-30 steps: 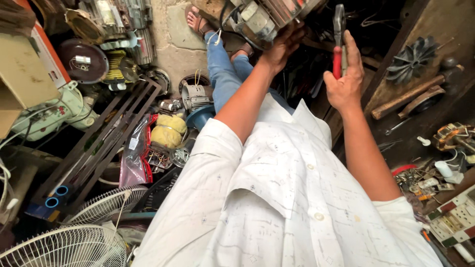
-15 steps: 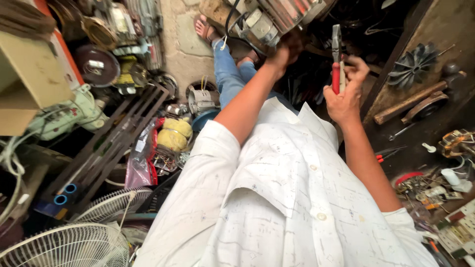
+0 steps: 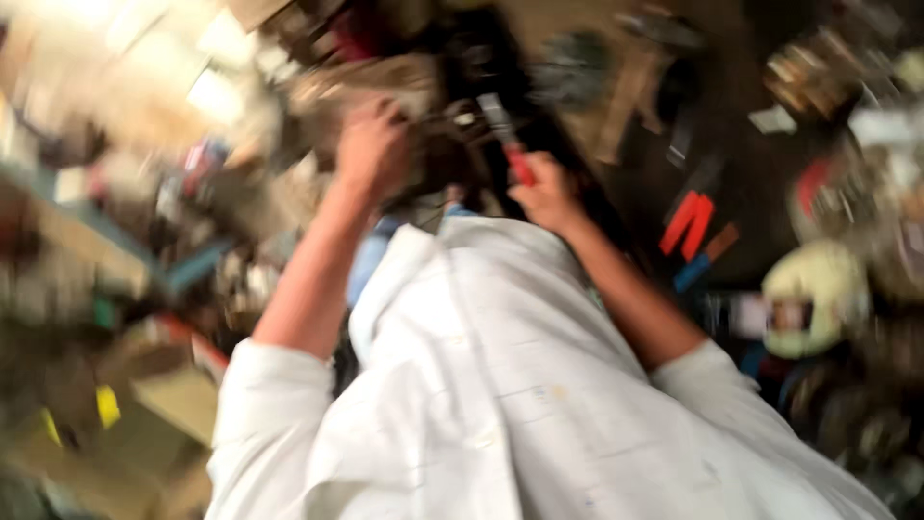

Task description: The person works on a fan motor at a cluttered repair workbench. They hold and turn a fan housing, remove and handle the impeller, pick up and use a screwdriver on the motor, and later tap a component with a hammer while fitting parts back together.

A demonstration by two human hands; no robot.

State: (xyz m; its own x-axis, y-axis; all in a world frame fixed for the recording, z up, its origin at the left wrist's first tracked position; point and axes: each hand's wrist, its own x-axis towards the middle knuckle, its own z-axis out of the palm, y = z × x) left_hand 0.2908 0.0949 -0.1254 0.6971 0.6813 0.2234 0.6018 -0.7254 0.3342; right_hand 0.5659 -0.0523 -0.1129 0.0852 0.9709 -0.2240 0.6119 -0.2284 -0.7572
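The right hand [image 3: 547,195] is closed around the red handle of the pliers [image 3: 507,144]; the left hand [image 3: 373,149] rests on a blurred motor [image 3: 385,82], grip unclear.

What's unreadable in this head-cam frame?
- Head view, whole frame: motion blur smears everything.
- Left hand: rests on a brownish machine part; blur hides what kind it is and the grip.
- Right hand: closed on a red-handled tool; its tip is blurred against the dark clutter.
- Pale rounded object at right: kind unclear.
- Lap and legs: hidden by the white shirt.
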